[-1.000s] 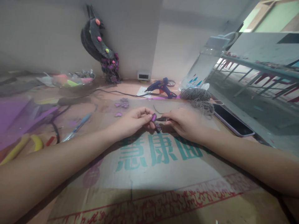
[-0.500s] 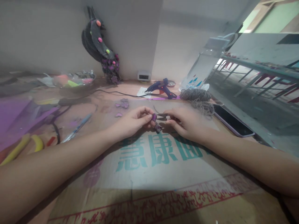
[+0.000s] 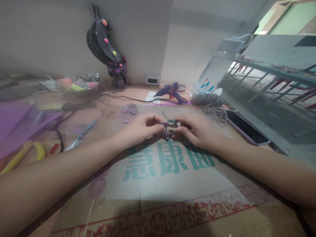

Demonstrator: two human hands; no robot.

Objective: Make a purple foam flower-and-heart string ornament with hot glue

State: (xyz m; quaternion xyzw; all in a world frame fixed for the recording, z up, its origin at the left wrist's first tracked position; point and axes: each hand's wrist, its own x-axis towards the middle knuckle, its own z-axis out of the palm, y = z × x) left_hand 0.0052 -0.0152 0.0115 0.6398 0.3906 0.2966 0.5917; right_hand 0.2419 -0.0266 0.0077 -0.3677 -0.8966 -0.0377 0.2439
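Note:
A small purple and grey flower-like piece [image 3: 167, 134] is pinched in the fingertips of my left hand [image 3: 149, 126], with part of it hanging below. My right hand [image 3: 195, 129] closes around small dark-bladed snips [image 3: 173, 124]. Their blades point left and reach the top of the purple piece, beside my left thumb. A thin grey strand sticks up just behind the blades. Several loose purple pieces [image 3: 130, 109] lie on the cardboard [image 3: 158, 191] beyond my left hand. Whether the blades touch the strand, I cannot tell.
A blue glue gun [image 3: 170, 91] with a cord rests at the back, near a small clock [image 3: 152, 79]. Grey yarn [image 3: 208, 100] and a phone [image 3: 247, 127] are on the right. At left lie a pen [image 3: 81, 135] and purple sheets [image 3: 17, 128]; a decorated grey crescent [image 3: 102, 41] stands behind.
The snips' blades have come closer together and now overlap the top of the purple piece. My left fingers have turned it slightly; both arms stay nearly in place.

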